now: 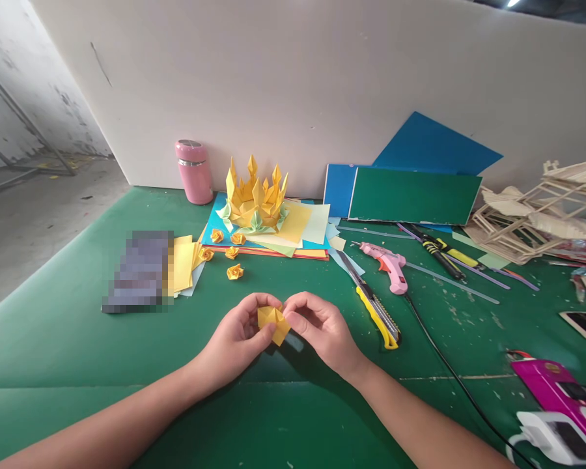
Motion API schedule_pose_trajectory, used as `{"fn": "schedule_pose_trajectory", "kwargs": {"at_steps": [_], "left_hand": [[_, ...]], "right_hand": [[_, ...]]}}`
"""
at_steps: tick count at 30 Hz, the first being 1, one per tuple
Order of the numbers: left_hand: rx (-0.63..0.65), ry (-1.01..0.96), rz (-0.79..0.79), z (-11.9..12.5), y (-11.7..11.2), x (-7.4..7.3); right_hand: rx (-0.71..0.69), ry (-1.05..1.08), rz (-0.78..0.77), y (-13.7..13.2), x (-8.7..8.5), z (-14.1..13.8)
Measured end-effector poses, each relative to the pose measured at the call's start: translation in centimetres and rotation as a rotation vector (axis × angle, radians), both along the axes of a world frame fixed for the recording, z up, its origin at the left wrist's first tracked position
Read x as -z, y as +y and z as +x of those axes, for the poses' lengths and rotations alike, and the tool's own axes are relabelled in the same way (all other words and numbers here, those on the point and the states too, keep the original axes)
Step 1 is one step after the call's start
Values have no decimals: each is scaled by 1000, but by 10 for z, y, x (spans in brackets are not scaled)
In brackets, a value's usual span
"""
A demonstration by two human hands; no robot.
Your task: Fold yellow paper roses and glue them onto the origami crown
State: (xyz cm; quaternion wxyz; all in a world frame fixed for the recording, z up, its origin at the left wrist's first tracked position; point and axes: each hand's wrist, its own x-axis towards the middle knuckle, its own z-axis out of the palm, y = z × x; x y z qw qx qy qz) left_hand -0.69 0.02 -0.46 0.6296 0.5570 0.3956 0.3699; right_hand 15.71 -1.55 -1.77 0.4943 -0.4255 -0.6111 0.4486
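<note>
A small piece of folded yellow origami paper [279, 333] is held above the green table between both hands. My left hand [247, 329] grips it from the left, thumb across its front. From the right, my right hand [320, 326] pinches its upper right edge between thumb and fingers; the fingertips behind the paper are partly hidden. Just beyond the hands lie several folded yellow paper roses [235, 271]. Behind them a yellow origami crown [256, 202] with pale green leaf pieces stands on a stack of coloured paper [312, 225].
To the right lie a yellow utility knife [378, 316], a pink glue gun [388, 266] with a trailing black cord, and pliers [442, 254]. A wooden stick model [522, 221] and a magenta power strip [551, 384] sit farther right. A pink thermos [194, 172] stands back left, near yellow sheets [181, 264].
</note>
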Motion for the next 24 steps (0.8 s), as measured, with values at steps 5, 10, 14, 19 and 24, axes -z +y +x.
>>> {"fn": "schedule_pose_trajectory", "kwargs": {"at_steps": [5,10,14,19,24], "left_hand": [[-14,38,32,-1,-1,3],[-6,25,32,0,-1,5],[-6,41,68,0,-1,8],[-29,75,117,-1,-1,11],[-56,93,94,0,0,5]], "right_hand": [[18,44,-101,3,2,-1],[3,73,-144,2,1,-3],[0,91,-156,2,1,-4],[-2,131,-190,3,2,-4],[0,127,-202,3,2,-5]]}}
